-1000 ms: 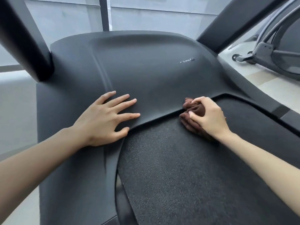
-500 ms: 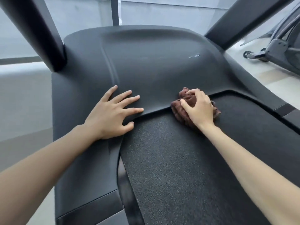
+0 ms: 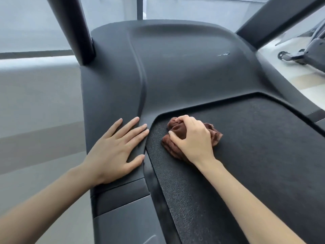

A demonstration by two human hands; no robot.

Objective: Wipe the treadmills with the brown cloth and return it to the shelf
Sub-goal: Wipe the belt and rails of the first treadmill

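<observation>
A dark grey treadmill (image 3: 184, 67) fills the view, with its smooth motor hood at the top and the rough black belt (image 3: 246, 155) below. The brown cloth (image 3: 175, 129) is bunched up on the belt's front left corner. My right hand (image 3: 193, 138) presses down on the cloth and grips it. My left hand (image 3: 116, 148) lies flat with fingers spread on the hood's left side rail, just left of the belt edge, holding nothing.
Two black uprights rise from the treadmill, one at the upper left (image 3: 73, 29) and one at the upper right (image 3: 274, 20). Another machine's base (image 3: 302, 53) stands on the pale floor at the right. A grey wall and window are behind.
My right hand has slid the cloth leftward along the belt's front edge into its left corner. My left hand has stayed flat on the hood. My view has shifted left.
</observation>
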